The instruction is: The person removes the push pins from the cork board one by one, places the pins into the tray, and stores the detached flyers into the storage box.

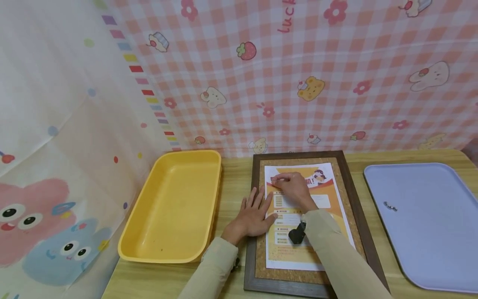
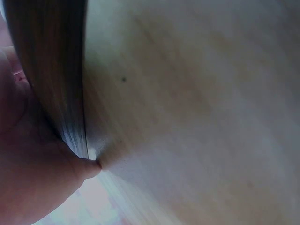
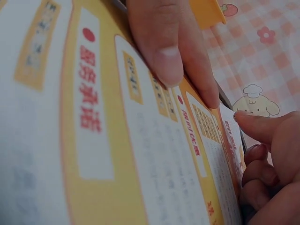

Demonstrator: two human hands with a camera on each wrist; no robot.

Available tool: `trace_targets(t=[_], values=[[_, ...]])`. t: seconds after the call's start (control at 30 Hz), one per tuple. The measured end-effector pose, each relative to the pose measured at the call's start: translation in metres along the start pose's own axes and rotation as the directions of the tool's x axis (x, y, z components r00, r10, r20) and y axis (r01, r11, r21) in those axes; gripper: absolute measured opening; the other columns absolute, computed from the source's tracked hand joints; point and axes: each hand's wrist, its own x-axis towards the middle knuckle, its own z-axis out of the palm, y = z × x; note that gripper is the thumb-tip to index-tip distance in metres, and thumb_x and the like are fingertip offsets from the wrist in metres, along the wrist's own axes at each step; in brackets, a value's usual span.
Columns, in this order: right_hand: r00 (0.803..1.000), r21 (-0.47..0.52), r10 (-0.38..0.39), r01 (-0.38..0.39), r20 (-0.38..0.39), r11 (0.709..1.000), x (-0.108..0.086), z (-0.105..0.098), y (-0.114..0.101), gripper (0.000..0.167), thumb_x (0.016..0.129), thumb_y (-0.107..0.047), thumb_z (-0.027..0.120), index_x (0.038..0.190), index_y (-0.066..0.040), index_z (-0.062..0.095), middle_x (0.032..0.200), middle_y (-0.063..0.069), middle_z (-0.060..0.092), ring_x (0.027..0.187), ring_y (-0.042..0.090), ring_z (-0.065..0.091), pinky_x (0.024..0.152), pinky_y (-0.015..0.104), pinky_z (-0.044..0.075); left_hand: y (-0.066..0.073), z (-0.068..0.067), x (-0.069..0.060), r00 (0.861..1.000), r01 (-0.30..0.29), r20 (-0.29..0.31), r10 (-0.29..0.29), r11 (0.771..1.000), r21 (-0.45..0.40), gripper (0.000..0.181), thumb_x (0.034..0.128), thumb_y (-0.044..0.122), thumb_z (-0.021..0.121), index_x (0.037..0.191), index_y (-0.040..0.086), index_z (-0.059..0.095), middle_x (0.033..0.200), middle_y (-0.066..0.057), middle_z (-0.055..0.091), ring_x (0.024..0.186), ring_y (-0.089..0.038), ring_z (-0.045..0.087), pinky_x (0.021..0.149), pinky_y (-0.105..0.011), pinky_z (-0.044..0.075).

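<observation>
A printed yellow-and-orange poster lies on a corkboard with a dark wooden frame. Spread flat, the left hand rests across the frame's left side, fingertips on the poster's left edge. The right hand is at the poster's upper left, a fingertip against the paper and other fingers curled. Whether something small is pinched there is hidden. The left fingers press on the paper in the right wrist view.
A yellow tray stands left of the frame. To its right lies a pale blue tray with small metallic pieces on it. A patterned pink checked cloth hangs behind the wooden table.
</observation>
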Motion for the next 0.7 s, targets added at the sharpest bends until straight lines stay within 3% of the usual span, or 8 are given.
trace_targets(t=[0.23,0.43,0.7], values=[[1.000,0.010,-0.011,0.010,0.011,1.000,-0.0015,-0.0011,0.0017,0.020,0.096,-0.022,0.065,0.107,-0.012,0.078,0.120,0.008,0.071,0.115,0.025,0.061,0.096,0.041,0.044,-0.0003,-0.0001,-0.0009,1.000,-0.002,0.001,0.002,1.000,-0.006,0.066,0.1060,0.052,0.026,0.161,0.024,0.002,0.167,-0.003,-0.013,0.152,-0.026,-0.018,0.121,-0.056,0.001],[1.000,0.015,-0.017,0.017,0.024,1.000,-0.0039,-0.0053,0.0015,0.019,0.097,-0.020,0.063,0.106,-0.010,0.077,0.117,0.008,0.071,0.097,0.022,0.060,0.081,0.033,0.044,-0.0003,0.0008,0.0002,1.000,0.003,0.003,-0.002,1.000,-0.004,0.067,0.1058,0.053,0.025,0.161,0.024,0.002,0.167,-0.003,-0.013,0.152,-0.025,-0.019,0.122,-0.055,0.001],[1.000,0.004,-0.001,0.001,0.019,1.000,-0.0070,-0.0082,-0.0017,0.014,0.095,-0.020,0.067,0.100,-0.010,0.076,0.081,0.004,0.065,0.074,0.020,0.052,0.070,0.031,0.041,-0.0007,0.0005,0.0008,1.000,0.006,0.009,-0.006,1.000,-0.005,0.067,0.1058,0.053,0.025,0.161,0.024,0.000,0.166,-0.002,-0.014,0.151,-0.024,-0.021,0.121,-0.056,0.000]])
